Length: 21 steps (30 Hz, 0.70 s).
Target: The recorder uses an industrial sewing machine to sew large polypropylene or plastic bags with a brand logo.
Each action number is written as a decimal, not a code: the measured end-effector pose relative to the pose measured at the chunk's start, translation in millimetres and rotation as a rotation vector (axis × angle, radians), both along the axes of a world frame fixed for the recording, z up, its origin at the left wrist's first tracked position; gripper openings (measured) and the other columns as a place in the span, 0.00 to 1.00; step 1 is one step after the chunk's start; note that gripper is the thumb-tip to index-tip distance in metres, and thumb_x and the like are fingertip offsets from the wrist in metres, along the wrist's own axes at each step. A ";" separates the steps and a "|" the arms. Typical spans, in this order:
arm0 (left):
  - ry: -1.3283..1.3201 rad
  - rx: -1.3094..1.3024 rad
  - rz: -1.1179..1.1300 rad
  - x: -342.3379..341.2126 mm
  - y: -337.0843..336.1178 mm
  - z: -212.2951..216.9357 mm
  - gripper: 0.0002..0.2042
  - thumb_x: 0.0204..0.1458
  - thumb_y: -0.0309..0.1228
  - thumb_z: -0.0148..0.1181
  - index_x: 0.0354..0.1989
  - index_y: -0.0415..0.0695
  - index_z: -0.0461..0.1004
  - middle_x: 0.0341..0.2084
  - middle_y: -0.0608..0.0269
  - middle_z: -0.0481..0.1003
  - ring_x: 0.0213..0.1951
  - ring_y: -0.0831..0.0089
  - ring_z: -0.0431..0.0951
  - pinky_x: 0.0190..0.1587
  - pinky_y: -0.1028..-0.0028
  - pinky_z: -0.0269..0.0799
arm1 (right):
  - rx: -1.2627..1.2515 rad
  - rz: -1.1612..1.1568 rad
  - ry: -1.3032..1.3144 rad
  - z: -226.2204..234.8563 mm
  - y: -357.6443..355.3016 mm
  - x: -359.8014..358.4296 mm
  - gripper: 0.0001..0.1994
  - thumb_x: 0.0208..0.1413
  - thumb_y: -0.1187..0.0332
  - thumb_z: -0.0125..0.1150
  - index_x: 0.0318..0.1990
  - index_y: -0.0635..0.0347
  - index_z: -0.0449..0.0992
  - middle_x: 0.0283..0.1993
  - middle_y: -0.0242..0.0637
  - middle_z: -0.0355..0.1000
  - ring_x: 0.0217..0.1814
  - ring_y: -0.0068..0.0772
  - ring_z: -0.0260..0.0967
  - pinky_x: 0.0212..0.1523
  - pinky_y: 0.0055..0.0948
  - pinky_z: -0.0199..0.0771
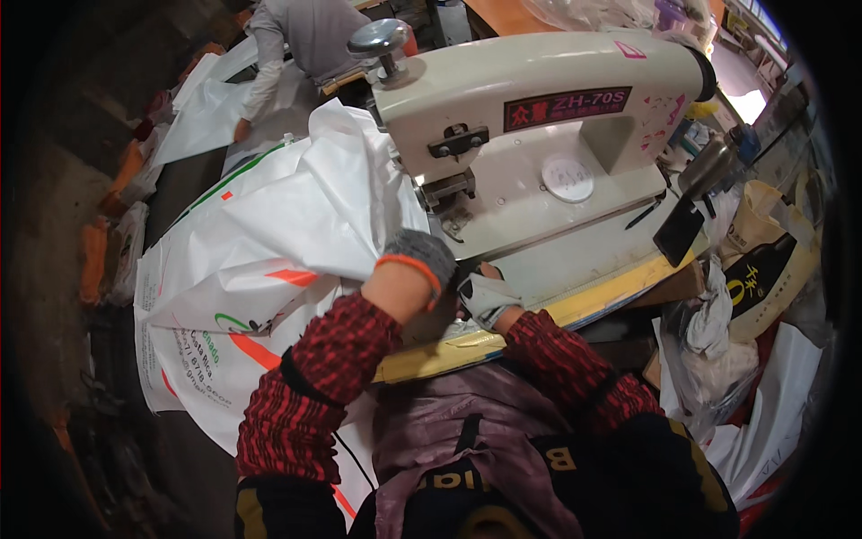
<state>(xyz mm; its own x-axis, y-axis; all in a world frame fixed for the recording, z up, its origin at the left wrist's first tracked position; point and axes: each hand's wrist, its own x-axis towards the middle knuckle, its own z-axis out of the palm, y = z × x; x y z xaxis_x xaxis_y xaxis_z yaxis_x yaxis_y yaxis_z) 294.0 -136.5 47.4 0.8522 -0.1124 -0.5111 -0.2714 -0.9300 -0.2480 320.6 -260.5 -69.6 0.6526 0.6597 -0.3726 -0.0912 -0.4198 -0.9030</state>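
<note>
1. At the front edge of the table (620, 287) we see the left hand (415, 260), in a grey knit glove with an orange cuff, closed on a fold of the white woven sack (287, 225) just beside the sewing machine's needle area.
2. We see the right hand (487, 295), in a pale glove, lying low on the machine bed close to the left hand; we cannot tell whether it is open or gripping anything.
3. We find the sack bunched up against the left side of the industrial sewing machine (539, 117), with the rest of it spilling over the table's left edge and hanging down; it is white with orange and green print.
4. We note the cream-coloured machine standing on the table, with a metal knob (379, 40) on top of its head.
5. We see both forearms in red-and-black checked sleeves coming up from the lower edge.
6. Beyond the table's far left corner we see another person (301, 36) in a grey top, one hand on more white sacking.
7. Past the table's right edge we see a heap of bags and white sheeting (763, 269).
</note>
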 end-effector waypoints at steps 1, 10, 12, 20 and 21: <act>-0.085 -0.143 0.175 12.2 15.4 -13.8 0.13 0.33 0.30 0.64 0.32 0.45 0.78 0.33 0.57 0.77 0.38 0.61 0.77 0.37 0.67 0.73 | 0.116 -0.107 0.216 4.4 3.4 -2.9 0.14 0.53 0.56 0.53 0.35 0.60 0.70 0.23 0.31 0.67 0.16 0.24 0.63 0.16 0.23 0.63; -0.557 0.066 0.074 -68.9 74.6 109.8 0.09 0.31 0.27 0.53 0.25 0.44 0.75 0.35 0.58 0.75 0.40 0.62 0.74 0.49 0.59 0.63 | 0.185 0.112 -0.292 -0.1 -3.3 9.3 0.07 0.52 0.67 0.56 0.34 0.59 0.70 0.26 0.31 0.66 0.21 0.19 0.65 0.21 0.18 0.65; -0.907 -0.138 -0.046 -119.9 69.4 146.5 0.07 0.25 0.26 0.53 0.19 0.43 0.72 0.33 0.60 0.75 0.40 0.62 0.72 0.52 0.57 0.58 | 0.492 -0.099 -0.187 57.8 16.6 3.1 0.13 0.47 0.68 0.60 0.40 0.61 0.70 0.33 0.37 0.68 0.33 0.24 0.68 0.34 0.22 0.68; -1.615 -0.132 0.142 -209.6 65.4 161.1 0.14 0.55 0.35 0.49 0.46 0.41 0.69 0.41 0.54 0.72 0.37 0.67 0.72 0.44 0.72 0.66 | 0.564 0.388 0.396 215.8 53.5 -5.8 0.15 0.43 0.70 0.65 0.38 0.64 0.71 0.38 0.44 0.71 0.40 0.38 0.69 0.41 0.30 0.69; -1.695 -0.342 0.490 -245.6 76.3 116.2 0.15 0.54 0.36 0.49 0.45 0.40 0.69 0.35 0.61 0.73 0.33 0.78 0.71 0.36 0.79 0.68 | 0.541 0.426 -0.056 211.3 66.1 -19.9 0.11 0.49 0.69 0.60 0.38 0.66 0.71 0.34 0.40 0.73 0.34 0.31 0.71 0.36 0.24 0.70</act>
